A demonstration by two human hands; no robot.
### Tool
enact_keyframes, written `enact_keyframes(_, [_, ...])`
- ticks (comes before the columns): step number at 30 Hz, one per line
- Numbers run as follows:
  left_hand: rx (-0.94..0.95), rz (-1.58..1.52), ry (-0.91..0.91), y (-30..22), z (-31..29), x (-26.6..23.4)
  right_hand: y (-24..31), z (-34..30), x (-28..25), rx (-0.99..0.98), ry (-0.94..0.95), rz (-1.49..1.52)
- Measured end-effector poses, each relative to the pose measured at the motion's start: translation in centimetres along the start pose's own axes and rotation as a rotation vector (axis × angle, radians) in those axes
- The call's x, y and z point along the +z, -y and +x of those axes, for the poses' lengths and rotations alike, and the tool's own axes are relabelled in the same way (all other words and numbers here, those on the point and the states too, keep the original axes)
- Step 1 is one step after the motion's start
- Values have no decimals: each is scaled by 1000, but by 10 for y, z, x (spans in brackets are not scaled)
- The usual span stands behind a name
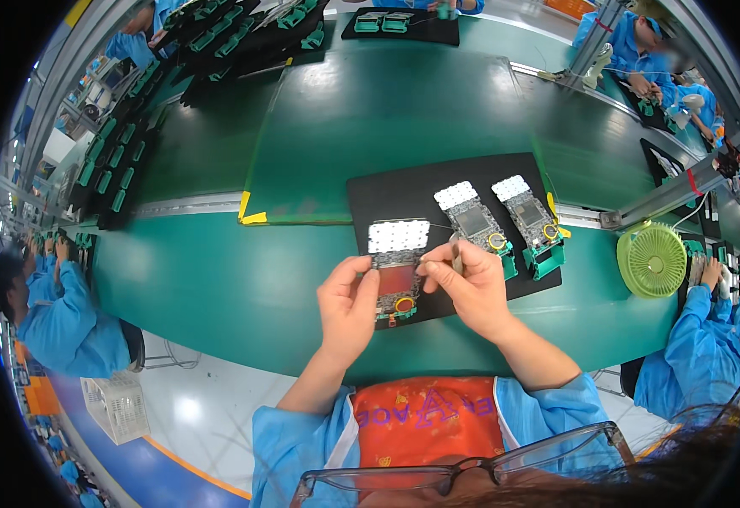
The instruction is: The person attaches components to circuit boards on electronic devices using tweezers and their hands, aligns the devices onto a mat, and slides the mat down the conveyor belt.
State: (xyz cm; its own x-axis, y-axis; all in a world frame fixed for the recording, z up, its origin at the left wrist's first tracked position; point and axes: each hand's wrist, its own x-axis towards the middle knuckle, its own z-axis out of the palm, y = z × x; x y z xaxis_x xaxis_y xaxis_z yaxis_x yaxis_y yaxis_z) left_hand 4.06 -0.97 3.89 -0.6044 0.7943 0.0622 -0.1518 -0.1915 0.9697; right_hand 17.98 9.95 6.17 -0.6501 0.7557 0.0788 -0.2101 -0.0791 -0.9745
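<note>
My left hand (346,306) grips the left edge of a circuit board (396,281) between thumb and fingers. A white keypad sheet with dots (399,236) covers the board's top end, and its middle looks reddish. Near the lower end sits a yellow ring (405,306). My right hand (477,286) is closed at the board's right edge, fingertips pinched together. A slim grey metal tool (456,256), perhaps tweezers, shows between its fingers; the fingertips hide whatever they touch. Two similar boards (474,222) (528,212) lie to the right, partly in green plastic housings (548,262).
Beneath the boards is a black mat (378,193) on the green bench (218,279). A green fan (652,260) stands at right. Yellow tape (252,218) marks a corner beyond the metal rail. Racks of green parts (112,157) stand far left. Co-workers in blue sit on both sides.
</note>
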Motion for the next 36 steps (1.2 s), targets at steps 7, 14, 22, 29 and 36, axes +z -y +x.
enact_keyframes(7, [244,317,35,-5,-2,18,5,1,6,-166,-6,-398])
enact_keyframes(14, [318,388,62,-13,-4,26,9,-1,10,-341,-46,-522])
enact_keyframes(22, [357,388,69,-11,-4,28,11,-1,7,-414,-28,-563])
enact_keyframes(29, [357,363,60,-10,-5,29,10,-2,4,-395,2,-576])
enact_keyframes(36, [423,511,72,-16,-2,29,15,-1,2,-561,-17,-647])
